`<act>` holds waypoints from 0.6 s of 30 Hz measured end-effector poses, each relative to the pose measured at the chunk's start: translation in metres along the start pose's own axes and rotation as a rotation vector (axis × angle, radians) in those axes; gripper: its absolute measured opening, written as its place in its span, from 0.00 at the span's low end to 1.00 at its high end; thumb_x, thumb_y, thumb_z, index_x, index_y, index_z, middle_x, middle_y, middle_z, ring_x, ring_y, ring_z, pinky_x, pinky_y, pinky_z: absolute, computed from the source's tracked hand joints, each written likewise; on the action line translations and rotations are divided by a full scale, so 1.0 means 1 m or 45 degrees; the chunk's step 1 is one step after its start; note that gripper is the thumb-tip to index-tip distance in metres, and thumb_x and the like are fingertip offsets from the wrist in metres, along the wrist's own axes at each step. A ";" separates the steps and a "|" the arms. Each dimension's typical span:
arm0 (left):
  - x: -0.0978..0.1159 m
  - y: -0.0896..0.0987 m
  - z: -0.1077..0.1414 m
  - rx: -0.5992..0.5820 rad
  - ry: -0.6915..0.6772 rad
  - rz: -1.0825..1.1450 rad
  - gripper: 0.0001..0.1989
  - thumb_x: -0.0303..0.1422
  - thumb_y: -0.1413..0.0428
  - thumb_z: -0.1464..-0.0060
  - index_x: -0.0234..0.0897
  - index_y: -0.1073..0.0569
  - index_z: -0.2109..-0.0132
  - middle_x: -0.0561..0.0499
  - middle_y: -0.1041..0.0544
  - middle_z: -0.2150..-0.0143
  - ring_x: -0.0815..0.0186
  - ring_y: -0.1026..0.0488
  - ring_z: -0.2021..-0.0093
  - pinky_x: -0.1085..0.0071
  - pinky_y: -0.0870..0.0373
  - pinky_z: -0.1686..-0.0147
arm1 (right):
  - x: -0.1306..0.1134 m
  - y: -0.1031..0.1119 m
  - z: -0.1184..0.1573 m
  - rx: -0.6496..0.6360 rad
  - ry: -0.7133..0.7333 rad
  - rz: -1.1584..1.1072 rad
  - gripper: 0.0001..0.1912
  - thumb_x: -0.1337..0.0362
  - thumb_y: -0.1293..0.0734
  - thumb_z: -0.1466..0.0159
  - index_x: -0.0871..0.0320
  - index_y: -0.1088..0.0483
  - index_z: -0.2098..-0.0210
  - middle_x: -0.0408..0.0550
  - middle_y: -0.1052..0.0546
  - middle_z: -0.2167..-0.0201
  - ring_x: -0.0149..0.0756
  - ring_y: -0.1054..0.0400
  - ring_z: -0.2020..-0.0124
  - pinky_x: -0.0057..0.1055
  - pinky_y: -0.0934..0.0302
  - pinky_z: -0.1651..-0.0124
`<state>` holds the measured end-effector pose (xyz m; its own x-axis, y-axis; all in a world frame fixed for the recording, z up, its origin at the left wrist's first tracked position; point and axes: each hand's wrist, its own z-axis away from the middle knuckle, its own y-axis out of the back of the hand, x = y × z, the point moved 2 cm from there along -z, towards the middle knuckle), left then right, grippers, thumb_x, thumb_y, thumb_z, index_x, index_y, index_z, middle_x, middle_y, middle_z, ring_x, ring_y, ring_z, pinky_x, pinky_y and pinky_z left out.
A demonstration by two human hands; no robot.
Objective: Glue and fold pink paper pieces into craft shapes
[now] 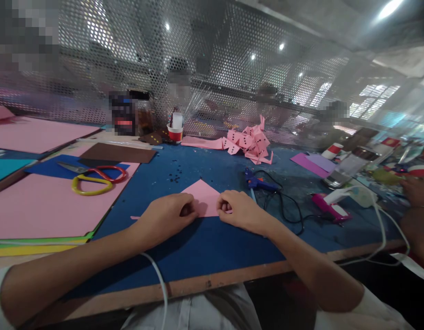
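At the centre of the frame, a piece of pink paper (205, 199) is lying on the blue tabletop (194, 256), its peak pointing away from the person. Left hand (169, 208): fingers curling in, thumb and fingertips pinching the paper's left side. Right hand (242, 208): mirroring it, pinching the right corner. Beyond the left wrist, a thin pink strip (135, 217) is poking out.

Just right of centre, a blue glue gun (262, 183) is resting, its black cord looping. Farther right, a pink-and-white tool (331, 208) is lying near a white cable (384, 229).

Left of frame: scissors (85, 171) are lying open over stacked coloured sheets (53, 213). Upper centre: black-dotted pink cutouts (248, 140) are heaping up beside a red-and-white cup (175, 134). At the right edge, another person's arm (416, 197) is showing.
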<state>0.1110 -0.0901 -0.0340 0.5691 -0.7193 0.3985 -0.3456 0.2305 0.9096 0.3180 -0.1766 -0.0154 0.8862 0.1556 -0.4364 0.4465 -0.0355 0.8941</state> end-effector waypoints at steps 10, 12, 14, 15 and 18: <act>-0.003 -0.001 0.000 -0.012 0.000 0.003 0.10 0.40 0.46 0.40 0.41 0.31 0.67 0.53 0.23 0.69 0.63 0.29 0.69 0.69 0.45 0.71 | 0.003 0.010 0.007 -0.022 -0.017 -0.033 0.04 0.70 0.33 0.37 0.57 0.25 0.65 0.43 0.23 0.66 0.33 0.32 0.64 0.30 0.45 0.60; -0.003 -0.001 0.000 -0.010 -0.004 0.003 0.09 0.40 0.46 0.40 0.41 0.31 0.66 0.53 0.23 0.68 0.63 0.29 0.69 0.69 0.44 0.70 | 0.001 0.010 0.008 -0.024 -0.014 -0.029 0.04 0.70 0.33 0.37 0.57 0.26 0.65 0.44 0.23 0.66 0.34 0.32 0.63 0.30 0.44 0.60; -0.003 0.000 0.000 -0.010 -0.007 0.003 0.09 0.40 0.46 0.40 0.41 0.31 0.66 0.53 0.23 0.69 0.63 0.29 0.69 0.69 0.44 0.70 | 0.001 0.012 0.009 -0.027 -0.006 -0.023 0.05 0.71 0.33 0.38 0.57 0.26 0.65 0.44 0.23 0.65 0.34 0.32 0.63 0.30 0.44 0.59; -0.003 0.000 0.000 -0.013 -0.007 0.004 0.09 0.40 0.46 0.40 0.41 0.30 0.65 0.53 0.23 0.69 0.63 0.29 0.69 0.69 0.44 0.70 | 0.002 0.012 0.010 -0.029 0.000 -0.021 0.05 0.71 0.33 0.38 0.57 0.26 0.64 0.43 0.23 0.65 0.34 0.32 0.62 0.30 0.44 0.59; -0.002 0.001 0.000 -0.014 -0.004 0.002 0.10 0.40 0.46 0.40 0.41 0.31 0.66 0.53 0.24 0.69 0.63 0.29 0.70 0.69 0.45 0.71 | 0.005 0.014 0.012 -0.041 0.021 -0.013 0.06 0.72 0.33 0.38 0.56 0.26 0.62 0.43 0.23 0.63 0.34 0.32 0.61 0.31 0.44 0.56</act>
<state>0.1098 -0.0884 -0.0338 0.5662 -0.7209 0.3996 -0.3381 0.2391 0.9103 0.3303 -0.1887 -0.0060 0.8794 0.1725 -0.4437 0.4508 -0.0020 0.8926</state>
